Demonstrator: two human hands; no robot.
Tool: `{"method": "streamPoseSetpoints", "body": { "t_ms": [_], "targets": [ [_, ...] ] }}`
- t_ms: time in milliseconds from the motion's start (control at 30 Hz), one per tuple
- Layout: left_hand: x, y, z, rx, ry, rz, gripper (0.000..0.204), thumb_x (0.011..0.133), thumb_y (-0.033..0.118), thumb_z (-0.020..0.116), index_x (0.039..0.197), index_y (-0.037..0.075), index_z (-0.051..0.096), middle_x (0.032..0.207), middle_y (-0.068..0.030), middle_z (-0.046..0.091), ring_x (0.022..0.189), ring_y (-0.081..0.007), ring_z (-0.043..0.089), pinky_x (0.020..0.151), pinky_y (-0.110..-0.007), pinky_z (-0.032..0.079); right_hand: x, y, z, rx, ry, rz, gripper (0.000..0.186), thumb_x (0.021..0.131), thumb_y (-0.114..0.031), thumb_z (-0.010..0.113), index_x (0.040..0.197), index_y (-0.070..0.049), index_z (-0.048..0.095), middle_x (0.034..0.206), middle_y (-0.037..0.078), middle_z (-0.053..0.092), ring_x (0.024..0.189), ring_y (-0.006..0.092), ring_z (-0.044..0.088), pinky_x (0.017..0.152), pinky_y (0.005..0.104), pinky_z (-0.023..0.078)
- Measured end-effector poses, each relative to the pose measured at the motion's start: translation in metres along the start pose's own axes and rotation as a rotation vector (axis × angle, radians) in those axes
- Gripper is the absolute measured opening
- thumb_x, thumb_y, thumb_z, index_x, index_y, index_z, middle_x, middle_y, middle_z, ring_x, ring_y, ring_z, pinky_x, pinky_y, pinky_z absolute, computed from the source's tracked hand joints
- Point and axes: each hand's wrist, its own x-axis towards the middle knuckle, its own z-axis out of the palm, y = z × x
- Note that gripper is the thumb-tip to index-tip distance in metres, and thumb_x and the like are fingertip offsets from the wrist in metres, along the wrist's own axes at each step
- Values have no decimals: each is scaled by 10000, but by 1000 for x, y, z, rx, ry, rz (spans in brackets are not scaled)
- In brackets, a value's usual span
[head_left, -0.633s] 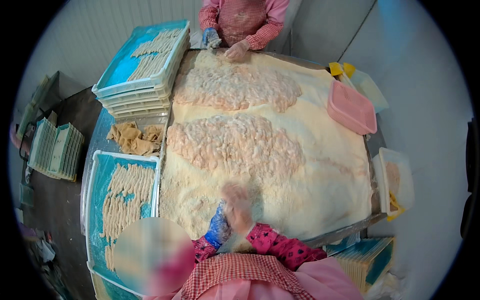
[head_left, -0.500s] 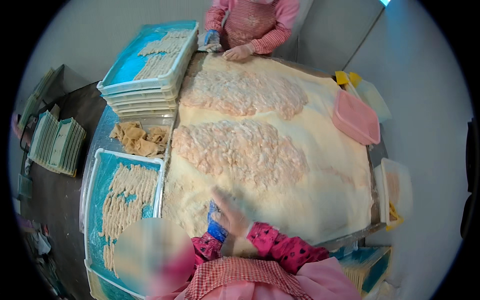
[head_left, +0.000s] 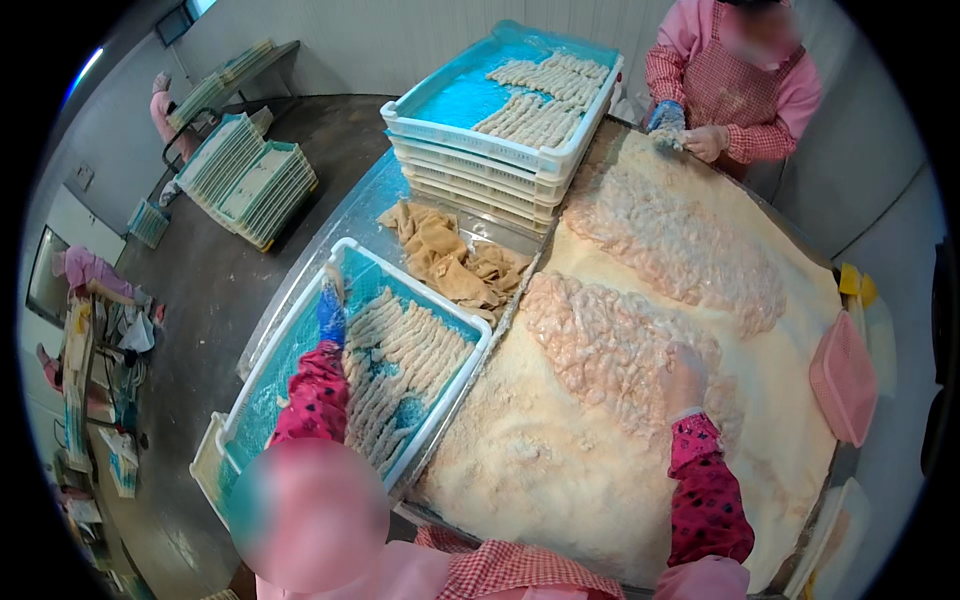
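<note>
My left hand, in a blue covering, reaches to the upper-left end of a white tray lined with turquoise, its fingers closed around a pale coated strip. Rows of similar strips lie in that tray. My right hand, in a clear glove, is down at the near pile of glistening pale-pink meat pieces, fingers curled; what they grip is hidden. Loose crumb coating covers the surface around the pile.
Stacked trays stand behind tan cloths. A co-worker works at the far edge, beside a second meat pile. A pink basket sits at the right. Other workers and tray racks occupy the left background.
My hands have parted: the left has moved up-left into the tray with a strip, the right forward to the meat pile. The view has swung leftward.
</note>
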Motion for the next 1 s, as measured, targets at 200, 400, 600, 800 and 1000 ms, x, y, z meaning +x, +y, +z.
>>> {"method": "streamPoseSetpoints", "body": {
  "t_ms": [200,400,600,800,1000],
  "targets": [
    [36,-21,21,60,-410,-323,531,939,428,311,1279,38,426,1268,-95,468,1163,-206,430,1005,-331,289,-1,31,7,376,-79,417,197,656,-56,618,840,-45,546,806,138,589,792,282,584,682,353,462],
    [-13,-19,65,-220,-240,-145,400,923,221,434,1265,22,382,1175,-132,479,1075,-229,493,920,-347,401,-12,28,-9,372,8,257,247,660,-93,646,887,-44,562,822,159,595,805,303,583,704,374,462],
    [-90,86,129,455,-449,418,406,886,115,477,1277,36,404,1292,-129,439,1201,-232,406,1017,-345,285,15,20,-3,97,-160,202,279,657,-97,634,926,-49,576,863,151,616,884,297,588,765,366,458],
    [-198,137,95,569,-563,450,431,802,108,556,1221,42,475,1213,-153,505,1122,-313,463,971,-390,335,-9,23,-10,376,-215,609,257,770,-141,543,993,-23,592,901,101,626,872,208,585,788,326,456],
    [-139,54,-68,585,33,301,298,908,150,430,1165,25,515,1155,-159,543,1088,-283,505,938,-339,368,-54,40,-43,1001,-129,544,188,759,-36,533,945,-15,519,885,34,532,825,115,504,736,240,408]
  ]
}}
